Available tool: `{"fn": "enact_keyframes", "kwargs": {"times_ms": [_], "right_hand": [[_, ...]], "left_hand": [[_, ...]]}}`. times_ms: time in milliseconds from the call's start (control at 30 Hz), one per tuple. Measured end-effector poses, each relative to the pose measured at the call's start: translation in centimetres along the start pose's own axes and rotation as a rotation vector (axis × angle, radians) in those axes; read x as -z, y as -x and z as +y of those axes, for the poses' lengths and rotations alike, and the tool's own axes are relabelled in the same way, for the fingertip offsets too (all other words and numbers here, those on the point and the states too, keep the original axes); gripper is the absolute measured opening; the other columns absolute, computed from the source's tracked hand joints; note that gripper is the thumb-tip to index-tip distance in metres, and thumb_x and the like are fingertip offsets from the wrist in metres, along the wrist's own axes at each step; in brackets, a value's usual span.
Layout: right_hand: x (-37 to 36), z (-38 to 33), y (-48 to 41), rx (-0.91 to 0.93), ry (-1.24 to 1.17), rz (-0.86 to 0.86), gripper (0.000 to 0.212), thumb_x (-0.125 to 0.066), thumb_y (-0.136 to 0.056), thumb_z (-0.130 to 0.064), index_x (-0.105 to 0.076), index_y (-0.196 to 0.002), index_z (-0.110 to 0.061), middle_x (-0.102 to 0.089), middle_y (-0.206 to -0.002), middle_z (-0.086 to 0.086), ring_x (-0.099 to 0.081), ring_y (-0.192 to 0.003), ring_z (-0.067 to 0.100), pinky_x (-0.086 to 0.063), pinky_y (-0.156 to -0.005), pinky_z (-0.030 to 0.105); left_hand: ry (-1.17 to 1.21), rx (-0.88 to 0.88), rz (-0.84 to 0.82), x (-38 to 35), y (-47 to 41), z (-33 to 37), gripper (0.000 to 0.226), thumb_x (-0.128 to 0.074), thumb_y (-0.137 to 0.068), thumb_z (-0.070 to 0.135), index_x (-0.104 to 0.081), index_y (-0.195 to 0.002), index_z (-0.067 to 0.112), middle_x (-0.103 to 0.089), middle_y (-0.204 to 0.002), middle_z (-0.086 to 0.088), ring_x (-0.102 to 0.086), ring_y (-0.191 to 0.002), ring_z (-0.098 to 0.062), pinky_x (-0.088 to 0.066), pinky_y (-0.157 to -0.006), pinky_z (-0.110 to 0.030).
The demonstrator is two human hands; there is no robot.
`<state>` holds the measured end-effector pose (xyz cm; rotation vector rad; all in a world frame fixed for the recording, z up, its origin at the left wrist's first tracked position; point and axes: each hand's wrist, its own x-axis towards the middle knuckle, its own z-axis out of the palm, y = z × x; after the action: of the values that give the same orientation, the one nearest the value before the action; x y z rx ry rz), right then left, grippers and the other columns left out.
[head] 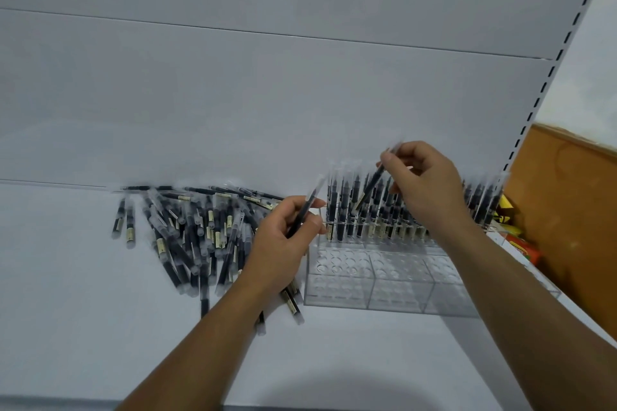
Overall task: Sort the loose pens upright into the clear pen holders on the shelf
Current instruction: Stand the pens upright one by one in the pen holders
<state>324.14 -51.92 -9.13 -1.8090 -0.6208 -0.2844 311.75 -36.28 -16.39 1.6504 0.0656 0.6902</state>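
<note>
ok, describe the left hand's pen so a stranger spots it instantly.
On the white shelf, find the clear acrylic pen holder at right. At its left edge the left hand grips a dark pen, clear cap up. It alone is raised, tilted, between holder and the heap of loose pens.

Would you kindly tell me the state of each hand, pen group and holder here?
left hand: holds first pen, tilted.
right hand: pinches second pen, tilted.
loose pens: heaped flat on shelf.
clear pen holders: rear holes hold upright pens; front holes empty.
</note>
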Motion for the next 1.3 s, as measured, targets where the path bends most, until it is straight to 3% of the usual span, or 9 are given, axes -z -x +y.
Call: {"fn": "enact_keyframes", "kwargs": {"times_ms": [267, 467, 567, 633, 767, 933, 1033, 1200, 1300], "right_hand": [[-1.3, 1.1, 0.5, 0.041, 0.352, -0.229, 0.011, -0.063, -0.092, -0.036, -0.065, -0.097, -0.026, -0.065, -0.085, -0.013, -0.064, -0.073, 0.010, -0.056, -0.074, 0.031], [-1.0, 2.2, 1.6, -0.003, 0.483, -0.332, 0.015, -0.064, -0.091, -0.038, -0.069, -0.100, -0.027, -0.066, -0.086, -0.013, -0.063, -0.079, 0.009, -0.056, -0.080, 0.036], [-0.7, 1.9, 2.3, 0.001, 0.312, -0.296, 0.010, -0.069, -0.087, -0.038, -0.071, -0.092, -0.029, -0.067, -0.080, -0.007, -0.060, -0.072, 0.006, -0.053, -0.070, 0.027], [-1.0, 1.3, 2.9, -0.030, 0.097, -0.402, 0.009, -0.072, -0.084, -0.035, -0.073, -0.092, -0.030, -0.068, -0.080, 0.001, -0.057, -0.066, 0.006, -0.049, -0.062, 0.021], [-1.9, 0.5, 3.7, 0.011, -0.078, -0.552, 0.015, -0.073, -0.086, -0.024, -0.071, -0.100, -0.023, -0.061, -0.076, 0.009, -0.051, -0.061, 0.007, -0.043, -0.055, 0.018], [-2.4, 0.1, 4.1, -0.019, -0.237, -0.500, 0.008, -0.070, -0.088, -0.017, -0.072, -0.095, -0.014, -0.059, -0.067, -0.002, -0.046, -0.053, 0.006, -0.039, -0.050, 0.017], [-1.5, 0.0, 3.8, -0.055, -0.297, -0.389, 0.009, -0.068, -0.087, -0.021, -0.072, -0.094, -0.018, -0.056, -0.062, -0.006, -0.047, -0.055, 0.008, -0.041, -0.050, 0.019], [1.2, -0.1, 2.0, -0.072, -0.284, -0.155, 0.009, -0.065, -0.089, -0.025, -0.070, -0.094, -0.019, -0.065, -0.067, -0.010, -0.060, -0.060, 0.005, -0.049, -0.054, 0.017], [2.3, 0.2, 1.0, -0.042, -0.170, -0.054, 0.009, -0.065, -0.091, -0.029, -0.069, -0.095, -0.021, -0.070, -0.077, -0.008, -0.063, -0.061, 0.005, -0.051, -0.056, 0.018]], "left_hand": [[-0.045, 0.006, 0.004, -0.1, 0.0, -0.2, 0.016, -0.056, -0.095, 0.015, -0.064, -0.105, 0.025, -0.066, -0.077, 0.010, -0.060, -0.073, 0.000, -0.045, -0.067, -0.015], [-0.091, -0.023, 0.002, -0.2, 0.0, -0.2, 0.018, -0.053, -0.097, 0.014, -0.065, -0.109, 0.021, -0.065, -0.077, 0.010, -0.055, -0.062, 0.006, -0.041, -0.059, -0.009], [-0.111, -0.018, 0.022, -0.3, -0.1, -0.5, 0.020, -0.058, -0.094, 0.016, -0.066, -0.110, 0.025, -0.069, -0.085, 0.007, -0.064, -0.080, -0.001, -0.048, -0.072, -0.014], [-0.136, -0.025, 0.028, -0.3, -0.2, -0.7, 0.021, -0.060, -0.093, 0.017, -0.065, -0.108, 0.032, -0.070, -0.088, 0.008, -0.066, -0.088, -0.006, -0.051, -0.079, -0.018], [-0.221, -0.072, -0.020, -0.4, 0.1, -0.8, 0.023, -0.060, -0.093, 0.019, -0.067, -0.107, 0.036, -0.069, -0.085, 0.015, -0.065, -0.084, -0.005, -0.052, -0.075, -0.021], [-0.306, -0.113, -0.019, -0.3, 0.1, -0.9, 0.024, -0.060, -0.090, 0.029, -0.066, -0.113, 0.034, -0.068, -0.092, 0.017, -0.063, -0.084, -0.010, -0.054, -0.077, -0.034], [-0.388, -0.140, -0.012, -0.4, 0.0, -1.0, 0.024, -0.061, -0.089, 0.034, -0.062, -0.113, 0.036, -0.062, -0.102, 0.022, -0.057, -0.102, 0.000, -0.048, -0.091, -0.031], [-0.429, 0.034, -0.064, -0.4, 0.2, -1.0, 0.039, -0.058, -0.092, 0.040, -0.050, -0.130, 0.042, -0.043, -0.131, 0.029, -0.037, -0.127, 0.004, -0.031, -0.108, -0.030], [-0.405, 0.119, -0.130, -0.4, 0.1, -1.2, 0.043, -0.055, -0.093, 0.045, -0.045, -0.135, 0.045, -0.040, -0.131, 0.028, -0.034, -0.129, 0.002, -0.028, -0.109, -0.031]]}}
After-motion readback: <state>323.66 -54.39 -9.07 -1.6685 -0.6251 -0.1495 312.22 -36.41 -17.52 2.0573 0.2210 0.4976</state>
